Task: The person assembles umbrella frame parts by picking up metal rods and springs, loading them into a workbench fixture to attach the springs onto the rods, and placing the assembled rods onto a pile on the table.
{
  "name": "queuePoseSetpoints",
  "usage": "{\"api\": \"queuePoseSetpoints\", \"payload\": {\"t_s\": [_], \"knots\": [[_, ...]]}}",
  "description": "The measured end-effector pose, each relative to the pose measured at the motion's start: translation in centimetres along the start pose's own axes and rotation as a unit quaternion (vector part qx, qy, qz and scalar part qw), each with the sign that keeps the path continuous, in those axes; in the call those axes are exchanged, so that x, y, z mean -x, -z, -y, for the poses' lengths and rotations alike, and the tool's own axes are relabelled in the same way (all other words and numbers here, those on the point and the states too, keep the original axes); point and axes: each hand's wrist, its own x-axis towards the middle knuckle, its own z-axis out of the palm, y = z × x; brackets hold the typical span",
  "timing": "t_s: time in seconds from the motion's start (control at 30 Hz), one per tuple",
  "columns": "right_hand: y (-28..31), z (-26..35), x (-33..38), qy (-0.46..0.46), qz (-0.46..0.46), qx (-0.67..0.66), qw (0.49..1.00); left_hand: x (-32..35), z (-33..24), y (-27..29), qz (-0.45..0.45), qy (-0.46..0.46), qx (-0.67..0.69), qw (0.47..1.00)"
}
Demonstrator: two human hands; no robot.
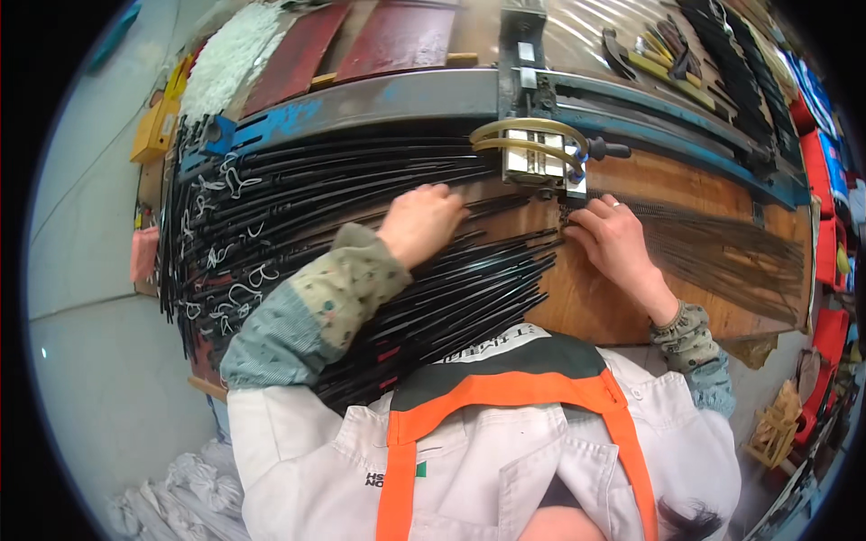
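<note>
Long thin black rods (451,302) lie fanned across the left half of the bench, several with white string loops (236,180) near their far-left ends. My left hand (422,224) is closed over them, and a black rod (505,207) runs from its fingers toward a small metal clamp-like machine head (538,160). Just below that head, my right hand (615,239) has its thumb and fingers pinched together; what they hold is too small to make out. Thin dark wire-like strands (731,248) spread out to the right of this hand.
A blue-grey metal rail (388,97) crosses the bench behind my hands, and yellowish tubes (519,126) loop over the machine head. Dark red boards (397,38) and white material (233,59) lie beyond the rail. Hand tools (663,54) sit at the back right, red bins (825,234) at the far right.
</note>
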Motion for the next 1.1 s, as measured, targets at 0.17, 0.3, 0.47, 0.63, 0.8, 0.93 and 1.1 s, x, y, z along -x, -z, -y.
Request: {"api": "queuePoseSetpoints", "payload": {"t_s": [0.17,0.3,0.47,0.63,0.8,0.93,1.1], "knots": [[0.6,1.6,-0.5,-0.178,-0.022,-0.329,0.927,1.0,-0.1,-1.8,0.004,0.02,0.078,0.997],[-1.4,1.5,0.6,-0.245,-0.005,-0.349,0.905,1.5,-4.5,-0.7,0.013,-0.024,0.121,0.992],[0.6,3.7,0.0,-0.223,-0.055,-0.392,0.891,1.7,-5.9,1.4,-0.027,-0.035,0.11,0.993],[1.4,1.9,-0.2,-0.034,-0.083,-0.192,0.977,0.9,-5.4,1.9,-0.041,-0.098,0.059,0.993],[0.8,0.8,1.6,0.069,-0.145,-0.231,0.96,-1.8,-6.8,5.8,0.05,-0.208,0.048,0.976],[3.6,0.1,4.1,0.021,-0.224,-0.216,0.95,-3.9,-10.7,9.0,0.013,-0.252,0.014,0.967],[5.8,-11.5,11.6,-0.255,-0.387,0.028,0.885,-9.9,-14.9,15.1,-0.154,-0.324,-0.036,0.933]]}}
